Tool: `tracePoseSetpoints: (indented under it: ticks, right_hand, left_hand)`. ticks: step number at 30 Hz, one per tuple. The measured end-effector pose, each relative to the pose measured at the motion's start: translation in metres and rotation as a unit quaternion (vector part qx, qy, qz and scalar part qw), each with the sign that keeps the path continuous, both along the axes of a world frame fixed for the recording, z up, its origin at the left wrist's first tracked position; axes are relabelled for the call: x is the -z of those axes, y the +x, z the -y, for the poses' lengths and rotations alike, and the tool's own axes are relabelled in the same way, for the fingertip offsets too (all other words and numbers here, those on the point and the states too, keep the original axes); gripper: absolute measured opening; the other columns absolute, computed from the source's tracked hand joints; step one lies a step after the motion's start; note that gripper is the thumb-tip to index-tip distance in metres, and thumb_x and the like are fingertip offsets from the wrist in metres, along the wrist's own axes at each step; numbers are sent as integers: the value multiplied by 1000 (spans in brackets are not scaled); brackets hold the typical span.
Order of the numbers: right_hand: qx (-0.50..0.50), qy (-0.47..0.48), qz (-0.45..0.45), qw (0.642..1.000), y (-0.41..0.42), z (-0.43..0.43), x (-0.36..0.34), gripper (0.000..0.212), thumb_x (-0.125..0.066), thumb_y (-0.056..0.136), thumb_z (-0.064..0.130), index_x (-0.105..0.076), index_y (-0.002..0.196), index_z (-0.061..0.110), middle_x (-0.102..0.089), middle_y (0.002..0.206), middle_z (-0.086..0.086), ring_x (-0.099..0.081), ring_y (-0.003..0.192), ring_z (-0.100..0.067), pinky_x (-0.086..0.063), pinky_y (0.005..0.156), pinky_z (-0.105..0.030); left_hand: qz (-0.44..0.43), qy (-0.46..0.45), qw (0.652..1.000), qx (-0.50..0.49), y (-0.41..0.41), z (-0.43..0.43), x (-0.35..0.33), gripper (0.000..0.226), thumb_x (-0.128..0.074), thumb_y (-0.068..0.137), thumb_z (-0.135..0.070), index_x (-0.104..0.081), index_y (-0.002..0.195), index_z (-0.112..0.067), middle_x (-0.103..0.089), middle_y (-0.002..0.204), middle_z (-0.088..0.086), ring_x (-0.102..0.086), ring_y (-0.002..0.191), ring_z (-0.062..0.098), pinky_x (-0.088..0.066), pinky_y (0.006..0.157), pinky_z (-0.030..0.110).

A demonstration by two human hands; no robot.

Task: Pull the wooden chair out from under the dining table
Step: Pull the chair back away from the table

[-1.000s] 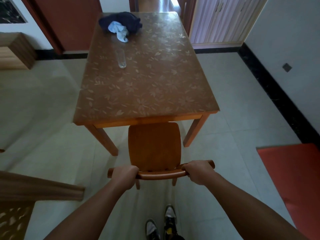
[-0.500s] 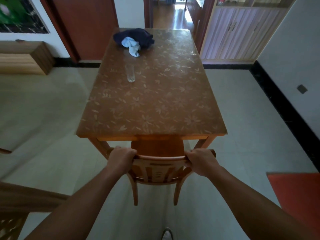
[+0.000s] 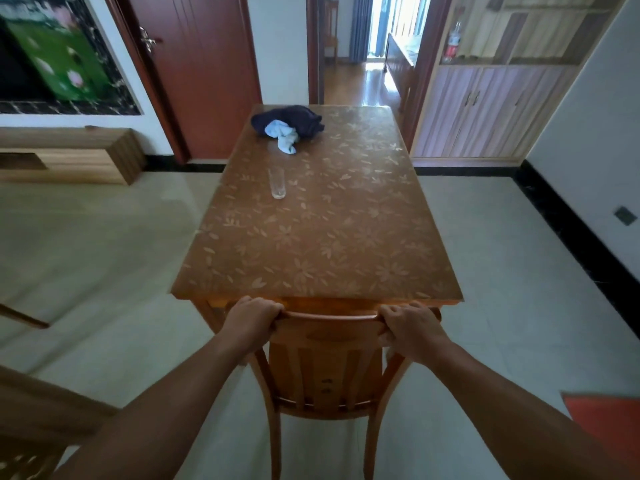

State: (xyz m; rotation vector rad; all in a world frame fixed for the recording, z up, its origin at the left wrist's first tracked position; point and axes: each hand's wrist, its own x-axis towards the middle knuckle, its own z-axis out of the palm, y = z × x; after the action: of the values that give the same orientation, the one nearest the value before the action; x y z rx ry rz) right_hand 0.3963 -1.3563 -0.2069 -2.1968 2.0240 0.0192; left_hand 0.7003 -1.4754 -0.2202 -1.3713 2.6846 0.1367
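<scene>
1. I see the wooden chair (image 3: 327, 358) at 6 o'clock of the dining table (image 3: 318, 230). Its back rail stands just beside the near table edge and the seat is hidden under the top, so I judge the chair is fully tucked in.
2. My left hand (image 3: 251, 322) is closed around the left end of the top rail, fingers curled over it. My right hand (image 3: 408, 327) is closed around the right end in the same way. I think the two grips are spread wide so that the chair comes straight and does not turn.
3. The rail is almost touching the table edge, so the knuckles have very little room there. A careful pull toward 6 o'clock is needed.
4. Behind the chair the tiled floor (image 3: 502, 271) is open. A red mat (image 3: 609, 424) lies at 4 o'clock, and wooden furniture at 8 o'clock.
5. A glass (image 3: 277, 183) stands at 11 o'clock on the table and dark cloth (image 3: 287, 121) at 12 o'clock. A hard jolt could shake the glass.
</scene>
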Motion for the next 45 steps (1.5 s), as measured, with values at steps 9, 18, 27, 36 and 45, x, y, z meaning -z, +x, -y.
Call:
tracePoseSetpoints:
  ticks: [9, 18, 27, 36, 45]
  right_hand:
    - [11, 11, 32, 999, 26, -78, -28, 14, -62, 86, 31, -50, 91, 25, -72, 91, 0, -69, 87, -23, -49, 91, -40]
    - [26, -3, 4, 1000, 75, -194, -43, 21, -62, 89, 36, -59, 105, 24, -72, 94, 2, -68, 83, -21, -53, 91, -42]
    - [36, -19, 9, 999, 103, -300, -42, 13, -62, 90, 31, -59, 99, 22, -71, 91, 2, -67, 77, -20, -53, 90, -43]
    - [22, -2, 18, 1000, 117, -391, -29, 15, -58, 96, 34, -55, 107, 24, -71, 104, -1, -68, 93, -29, -52, 93, -52]
    - [9, 17, 34, 999, 130, -450, -3, 8, -56, 92, 30, -51, 99, 28, -70, 102, 2, -67, 92, -29, -50, 92, -53]
  left_hand:
    - [-38, 24, 998, 32, 24, -70, -32, 18, -65, 88, -17, -58, 83, -32, -58, 78, -13, -61, 77, 14, -36, 73, 29]
    - [-63, 36, 996, 58, 73, -179, -55, 15, -67, 89, -17, -62, 83, -30, -57, 76, -12, -62, 74, 13, -45, 67, 27]
    - [-56, 31, 996, 54, 100, -282, -56, 10, -69, 90, -18, -72, 98, -24, -64, 81, -11, -62, 73, 10, -35, 54, 17]
    - [-42, 38, 998, 19, 121, -388, -48, 12, -71, 89, -21, -73, 101, -25, -72, 86, -7, -68, 76, 12, -52, 67, 26]
    - [-19, 35, 999, 0, 141, -456, -23, 10, -70, 87, -22, -73, 97, -25, -60, 75, -10, -65, 74, 15, -38, 58, 21]
